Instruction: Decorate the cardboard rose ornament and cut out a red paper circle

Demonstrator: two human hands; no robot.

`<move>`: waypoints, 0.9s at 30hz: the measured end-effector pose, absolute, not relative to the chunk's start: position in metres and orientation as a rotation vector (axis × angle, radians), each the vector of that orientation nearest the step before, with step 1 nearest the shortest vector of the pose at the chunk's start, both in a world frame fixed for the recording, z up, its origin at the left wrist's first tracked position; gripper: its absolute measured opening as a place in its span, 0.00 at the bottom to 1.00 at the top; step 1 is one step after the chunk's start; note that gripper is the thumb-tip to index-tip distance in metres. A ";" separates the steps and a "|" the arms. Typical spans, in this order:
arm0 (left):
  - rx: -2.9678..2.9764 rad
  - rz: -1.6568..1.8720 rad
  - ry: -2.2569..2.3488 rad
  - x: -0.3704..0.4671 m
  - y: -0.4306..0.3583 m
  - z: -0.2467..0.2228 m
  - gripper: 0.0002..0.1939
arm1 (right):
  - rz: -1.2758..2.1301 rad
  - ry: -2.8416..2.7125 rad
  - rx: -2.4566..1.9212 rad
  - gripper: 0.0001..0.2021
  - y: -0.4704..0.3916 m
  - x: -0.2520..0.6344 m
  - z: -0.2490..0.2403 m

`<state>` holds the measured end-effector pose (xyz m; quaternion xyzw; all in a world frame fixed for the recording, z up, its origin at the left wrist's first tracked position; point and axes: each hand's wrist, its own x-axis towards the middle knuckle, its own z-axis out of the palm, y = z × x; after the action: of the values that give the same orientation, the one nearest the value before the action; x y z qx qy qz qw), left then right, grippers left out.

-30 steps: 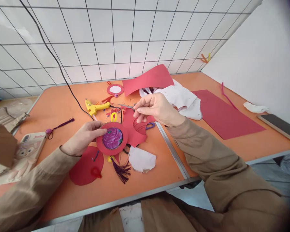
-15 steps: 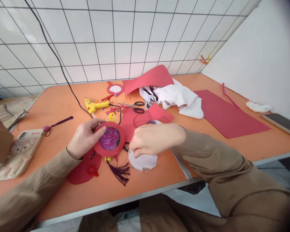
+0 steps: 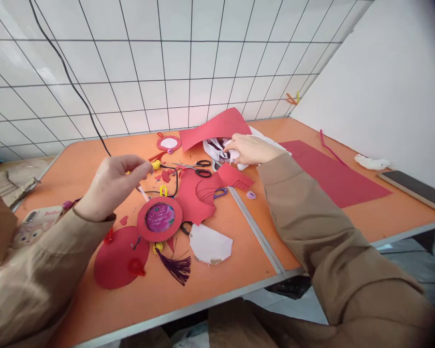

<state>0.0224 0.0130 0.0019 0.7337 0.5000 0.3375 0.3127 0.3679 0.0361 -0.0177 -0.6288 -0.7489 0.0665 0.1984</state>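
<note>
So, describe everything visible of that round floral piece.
The round floral piece lies face up on the table: a card-like red ring framing a purple flower. A yellow bead and purple tassel sit at its near edge; its right edge seems to touch a red cutout. The left hand is clear.

Orange tbl (image 3: 130, 316) held purple-flowered red ring (image 3: 160, 218), red disc (image 3: 116, 256) + wht scrap (image 3: 210, 245) in front; scissors (image 3: 203, 173) mid-tbl by cut red paper (image 3: 189, 191); wht cloth (image 3: 210, 151) at back; lg red sheet (image 3: 333, 179) on R.
</note>
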 end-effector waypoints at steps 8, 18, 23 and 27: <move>1.991 1.179 1.034 0.049 -0.009 0.058 0.09 | -0.018 -2.118 -1.723 0.09 0.041 0.376 -0.017; 1.940 0.937 0.896 0.074 -0.010 0.047 0.05 | 0.282 -1.929 -1.572 0.02 0.018 0.347 0.005; 1.990 0.891 0.932 0.069 -0.009 0.043 0.06 | 0.300 -2.179 -1.697 0.04 0.025 0.348 -0.003; 2.133 0.957 1.002 0.058 -0.017 0.048 0.13 | 0.067 -2.150 -1.841 0.16 0.040 0.356 -0.016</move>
<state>0.0581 -0.0168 0.0483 0.8014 0.3765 0.3596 0.2943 0.3557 0.0395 -0.0158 -0.6426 -0.7501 0.0233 0.1546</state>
